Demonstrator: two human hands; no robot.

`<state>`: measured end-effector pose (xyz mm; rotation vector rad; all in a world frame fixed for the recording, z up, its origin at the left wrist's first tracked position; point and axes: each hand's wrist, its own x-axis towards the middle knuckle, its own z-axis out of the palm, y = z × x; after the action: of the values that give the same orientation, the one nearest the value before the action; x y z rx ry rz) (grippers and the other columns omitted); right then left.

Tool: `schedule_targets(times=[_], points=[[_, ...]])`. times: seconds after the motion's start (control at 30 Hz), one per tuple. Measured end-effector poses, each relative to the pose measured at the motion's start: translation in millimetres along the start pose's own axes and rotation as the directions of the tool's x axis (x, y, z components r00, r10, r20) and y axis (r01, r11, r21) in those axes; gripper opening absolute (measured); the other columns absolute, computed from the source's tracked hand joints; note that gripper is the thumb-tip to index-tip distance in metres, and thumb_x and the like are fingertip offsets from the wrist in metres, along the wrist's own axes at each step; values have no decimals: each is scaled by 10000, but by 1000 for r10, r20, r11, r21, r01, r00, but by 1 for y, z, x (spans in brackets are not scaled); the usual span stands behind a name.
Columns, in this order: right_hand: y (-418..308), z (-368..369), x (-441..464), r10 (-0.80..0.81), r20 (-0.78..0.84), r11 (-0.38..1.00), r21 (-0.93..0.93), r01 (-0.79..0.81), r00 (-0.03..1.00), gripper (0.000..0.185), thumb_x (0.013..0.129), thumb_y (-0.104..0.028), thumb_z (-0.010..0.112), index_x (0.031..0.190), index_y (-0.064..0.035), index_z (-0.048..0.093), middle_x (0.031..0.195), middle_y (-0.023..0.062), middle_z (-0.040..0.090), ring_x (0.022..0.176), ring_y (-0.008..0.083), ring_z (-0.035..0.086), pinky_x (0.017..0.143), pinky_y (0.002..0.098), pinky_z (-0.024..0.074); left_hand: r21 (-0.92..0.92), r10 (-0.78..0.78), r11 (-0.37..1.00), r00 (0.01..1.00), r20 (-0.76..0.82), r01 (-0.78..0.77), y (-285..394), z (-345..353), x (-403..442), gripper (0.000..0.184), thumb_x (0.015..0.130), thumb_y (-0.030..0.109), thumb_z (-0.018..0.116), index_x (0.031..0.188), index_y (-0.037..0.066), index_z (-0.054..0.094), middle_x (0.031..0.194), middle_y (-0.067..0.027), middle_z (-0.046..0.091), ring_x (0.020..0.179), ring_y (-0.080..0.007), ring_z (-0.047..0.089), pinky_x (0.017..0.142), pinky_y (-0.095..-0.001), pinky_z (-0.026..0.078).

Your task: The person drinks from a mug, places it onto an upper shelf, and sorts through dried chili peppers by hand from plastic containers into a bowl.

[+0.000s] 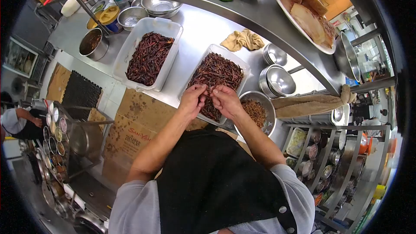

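Over the near part of a white plastic tub (245,67) both my hands meet, fingertips pinched close together. The tub holds dark red dried chilies (216,70). My left hand (193,100) is closed, thumb against fingers. Closed in a similar pinch is my right hand (226,100); whatever lies between the fingertips is too small to make out. To the right of the tub, beside my right wrist, stands a perforated metal bowl (271,123) with small brown bits (253,112) in it. A second white tub (177,30), further left, holds more dried chilies (149,58).
A crumpled tan cloth (242,40) and stacked metal bowls (279,81) lie on the steel counter (195,24). A pot (93,44) stands at left. An overhead shelf (255,11) carries a meat tray (310,15). Another person (19,121) is at far left.
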<state>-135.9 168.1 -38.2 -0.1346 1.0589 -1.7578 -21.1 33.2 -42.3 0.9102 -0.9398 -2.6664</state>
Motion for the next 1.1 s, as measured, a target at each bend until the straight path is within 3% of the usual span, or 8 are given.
schedule_targets(times=[0.17, 0.23, 0.33, 0.43, 0.47, 0.53, 0.73, 1.1], points=[[-8, -13, 2, -53, -37, 959, -281, 40, 998, 92, 962, -121, 680, 934, -41, 646, 760, 28, 646, 568, 68, 474, 486, 230, 349, 348, 150, 927, 989, -8, -138, 12, -3, -9, 153, 963, 198, 684, 891, 63, 674, 769, 15, 621, 632, -59, 504, 504, -226, 349], [-10, -8, 0, -88, -17, 745, -664, 54, 996, 67, 943, -99, 701, 958, -39, 675, 746, -7, 620, 650, 66, 537, 536, 252, 420, 706, 279, 676, 960, 23, -213, 19, 7, -17, 200, 941, 192, 700, 848, 15, 687, 743, -13, 646, 629, -83, 522, 533, -265, 388], [3, -12, 3, -203, 87, 581, -791, 191, 975, 100, 937, -104, 707, 959, -7, 694, 797, 1, 656, 713, 70, 580, 619, 256, 474, 757, 499, 437, 831, 246, -486, 8, 2, -10, 223, 926, 197, 713, 848, -10, 688, 747, -39, 668, 637, -115, 543, 560, -296, 422], [5, -14, -2, -248, 190, 396, -875, 279, 950, 168, 940, -134, 696, 998, 24, 705, 795, 44, 691, 722, 126, 617, 667, 308, 509, 769, 445, 440, 856, 262, -464, 0, -9, -3, 198, 941, 200, 701, 888, 9, 694, 745, -23, 652, 621, -90, 521, 522, -261, 389], [4, -12, -5, -253, 189, 390, -878, 278, 949, 168, 940, -134, 696, 998, 24, 705, 795, 44, 691, 722, 126, 617, 667, 308, 509, 765, 446, 441, 854, 268, -470, 1, -9, -3, 198, 941, 200, 701, 888, 9, 694, 745, -23, 652, 621, -90, 521, 522, -261, 389], [-1, -7, -11, -312, 87, 494, -836, 239, 946, 164, 948, -131, 685, 1022, 13, 714, 783, 18, 676, 689, 103, 588, 632, 287, 486, 255, 53, 965, 997, 61, -67, 5, -12, -4, 165, 961, 207, 687, 965, 43, 700, 719, 8, 601, 613, -53, 484, 480, -220, 336], [-6, 16, -26, -129, -67, 748, -661, 53, 989, 170, 968, -145, 678, 1067, -12, 716, 754, -55, 613, 644, 34, 497, 563, 220, 398, 61, 35, 997, 992, 117, -43, 14, -13, -22, 203, 999, 200, 646, 1101, 26, 669, 750, 27, 528, 586, -56, 443, 458, -209, 297], [39, 32, -29, -197, -110, 779, -621, 88, 974, 125, 957, -117, 697, 961, 8, 702, 792, -38, 646, 702, 45, 534, 617, 221, 434, -23, 31, 999, 998, 47, -30, -2, -32, -38, 125, 977, 189, 677, 961, 65, 676, 738, 31, 554, 541, -38, 444, 447, -199, 283]])
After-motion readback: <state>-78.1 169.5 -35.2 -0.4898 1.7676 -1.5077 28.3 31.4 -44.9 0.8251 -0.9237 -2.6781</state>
